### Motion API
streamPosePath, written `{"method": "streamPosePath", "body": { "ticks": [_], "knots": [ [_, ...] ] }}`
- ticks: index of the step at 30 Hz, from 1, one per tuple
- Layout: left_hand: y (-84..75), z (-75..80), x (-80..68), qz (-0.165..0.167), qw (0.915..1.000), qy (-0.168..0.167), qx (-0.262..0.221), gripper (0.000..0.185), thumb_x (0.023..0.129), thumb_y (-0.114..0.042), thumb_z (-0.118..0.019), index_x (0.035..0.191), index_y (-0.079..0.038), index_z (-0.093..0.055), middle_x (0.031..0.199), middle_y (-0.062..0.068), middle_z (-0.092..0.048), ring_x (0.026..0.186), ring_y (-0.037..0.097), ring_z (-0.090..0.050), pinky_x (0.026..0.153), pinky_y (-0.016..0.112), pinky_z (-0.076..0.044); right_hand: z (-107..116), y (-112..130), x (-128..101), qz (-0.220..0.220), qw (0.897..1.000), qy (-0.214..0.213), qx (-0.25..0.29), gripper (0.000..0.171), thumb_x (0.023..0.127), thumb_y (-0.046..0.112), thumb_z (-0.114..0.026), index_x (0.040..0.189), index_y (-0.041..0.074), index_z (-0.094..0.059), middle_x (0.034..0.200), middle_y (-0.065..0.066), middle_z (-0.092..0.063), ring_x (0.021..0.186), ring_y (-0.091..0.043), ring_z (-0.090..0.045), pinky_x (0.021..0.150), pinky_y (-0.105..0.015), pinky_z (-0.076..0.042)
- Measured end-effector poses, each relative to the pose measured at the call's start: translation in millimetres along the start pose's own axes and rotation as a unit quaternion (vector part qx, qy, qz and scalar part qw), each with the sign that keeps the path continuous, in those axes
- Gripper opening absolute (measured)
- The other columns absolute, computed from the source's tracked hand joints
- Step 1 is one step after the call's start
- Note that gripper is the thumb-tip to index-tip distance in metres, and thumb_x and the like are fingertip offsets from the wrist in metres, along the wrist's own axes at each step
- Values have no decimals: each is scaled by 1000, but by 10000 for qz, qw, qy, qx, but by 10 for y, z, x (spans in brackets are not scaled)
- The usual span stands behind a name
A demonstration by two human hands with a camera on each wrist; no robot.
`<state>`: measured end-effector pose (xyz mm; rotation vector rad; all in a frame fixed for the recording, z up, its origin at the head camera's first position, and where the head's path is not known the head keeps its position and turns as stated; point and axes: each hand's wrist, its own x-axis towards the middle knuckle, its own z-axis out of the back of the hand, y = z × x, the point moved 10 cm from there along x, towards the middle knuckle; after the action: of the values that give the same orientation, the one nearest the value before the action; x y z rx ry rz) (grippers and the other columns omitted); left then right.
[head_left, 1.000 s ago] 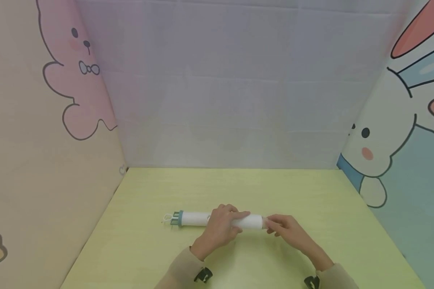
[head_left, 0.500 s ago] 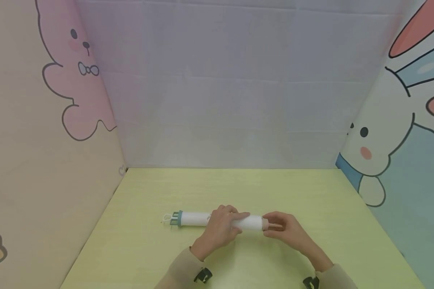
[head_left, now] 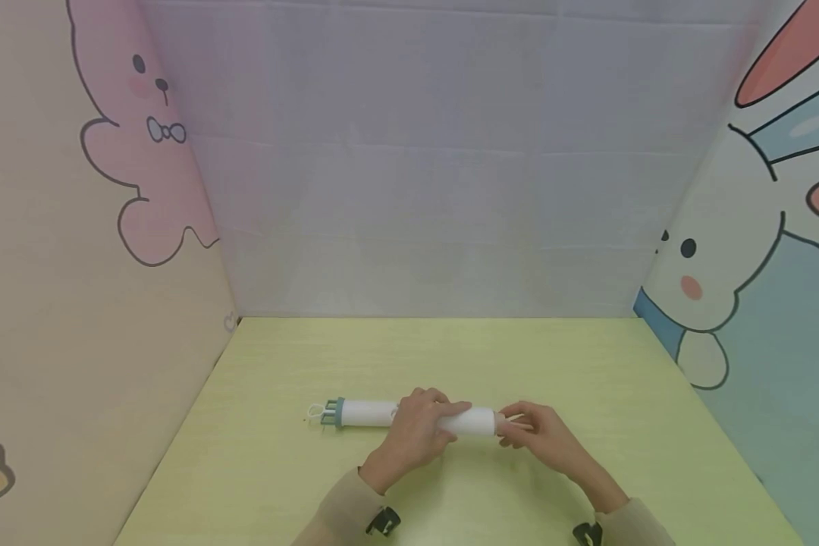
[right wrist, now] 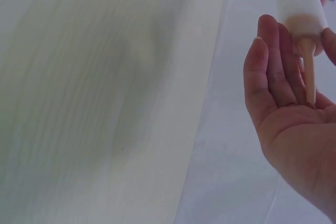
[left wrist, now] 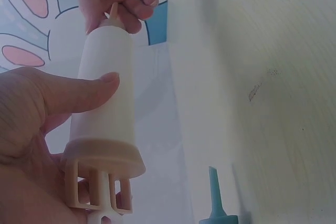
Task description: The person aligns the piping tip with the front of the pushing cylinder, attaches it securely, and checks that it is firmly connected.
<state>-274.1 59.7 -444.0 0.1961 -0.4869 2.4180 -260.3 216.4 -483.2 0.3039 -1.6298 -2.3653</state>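
Observation:
My left hand (head_left: 416, 428) grips a white-barrelled plunger syringe (head_left: 476, 421) held sideways, its thumb laid along the barrel. In the left wrist view its beige finned collar (left wrist: 105, 156) and white plunger end (left wrist: 105, 216) sit at the near end. At the other end is a beige cap with a long thin nozzle (right wrist: 310, 74). Fingers and thumb of my right hand (head_left: 549, 438) hold the cap from both sides, and the nozzle points back into the palm. A second white syringe (head_left: 368, 413) with a teal collar (head_left: 340, 412) lies to the left, partly hidden behind my left hand.
The second syringe's teal nozzle (left wrist: 216, 198) shows low in the left wrist view. A pale yellow-green table (head_left: 444, 349) spreads beneath both hands. Cartoon-printed panels stand left and right, with a plain pale curtain (head_left: 409, 189) at the back.
My right fingers spread off the cap, showing the nozzle, then came together round it again with a shifted grip. The left hand and both syringes have stayed in place.

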Motion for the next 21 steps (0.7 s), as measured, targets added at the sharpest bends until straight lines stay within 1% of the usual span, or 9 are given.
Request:
{"method": "streamPosePath", "body": {
  "ticks": [4, 6, 8, 11, 14, 17, 20, 21],
  "knots": [
    [-3, 10, -1, -47, 10000, -31, 52, 53, 74, -31, -78, 123, -39, -60, 105, -6, -62, 93, 18, -54, 73, 33, -42, 4, -36, -2, -186, 9997, -18, -130, 35, 94, 29, -55, 110, -1, -62, 99, -22, -67, 81, -26, -68, 70, -38, -55],
    [-6, 18, -3, -71, 9999, -52, 69, 53, 74, -31, -79, 123, -39, -60, 105, -6, -62, 93, 17, -54, 73, 32, -42, 9, -48, -9, -204, 9997, -50, -130, 37, 94, 29, -56, 114, -2, -60, 102, -21, -67, 83, -27, -67, 71, -38, -55],
    [-5, 26, -4, -67, 10000, -56, 46, 53, 74, -31, -78, 123, -39, -60, 104, -6, -62, 93, 17, -54, 72, 32, -42, 10, -55, -15, -162, 9998, -66, -66, 41, 92, 27, -59, 121, -2, -55, 109, -22, -65, 89, -28, -67, 73, -37, -55],
    [3, 29, -3, -31, 10000, -37, 0, 53, 74, -31, -78, 123, -39, -60, 105, -6, -62, 93, 17, -53, 73, 32, -42, 16, -39, -21, 89, 9999, -112, -45, 50, 87, 22, -67, 127, -2, -49, 117, -23, -60, 98, -30, -65, 77, -35, -54],
    [10, 20, 0, -3, 10000, -6, -21, 53, 74, -31, -78, 124, -39, -60, 105, -6, -62, 94, 17, -53, 74, 33, -42, 23, 5, -29, 496, 9985, -177, -132, 53, 82, 18, -72, 126, -1, -48, 121, -23, -56, 103, -32, -62, 79, -32, -54],
    [13, 12, 2, -2, 10000, -3, -9, 53, 74, -31, -78, 123, -39, -60, 105, -6, -62, 93, 17, -53, 73, 32, -42, 29, 54, -36, 796, 9966, -202, -68, 49, 81, 14, -72, 123, 0, -51, 121, -22, -55, 104, -32, -61, 80, -35, -53],
    [12, 8, 1, -13, 10000, -17, -4, 53, 74, -31, -78, 123, -40, -60, 105, -6, -62, 92, 17, -53, 72, 32, -42, 32, 87, -35, 950, 9952, -246, 35, 44, 81, 10, -72, 120, 1, -53, 118, -21, -57, 105, -30, -60, 81, -39, -53],
    [12, 7, 2, -16, 10000, -21, 2, 54, 74, -31, -78, 123, -40, -60, 104, -6, -62, 92, 17, -53, 72, 31, -42, 32, 93, -33, 976, 9949, -268, 9, 42, 81, 10, -72, 119, 2, -54, 117, -20, -58, 104, -28, -61, 81, -38, -53]
  ]
}}
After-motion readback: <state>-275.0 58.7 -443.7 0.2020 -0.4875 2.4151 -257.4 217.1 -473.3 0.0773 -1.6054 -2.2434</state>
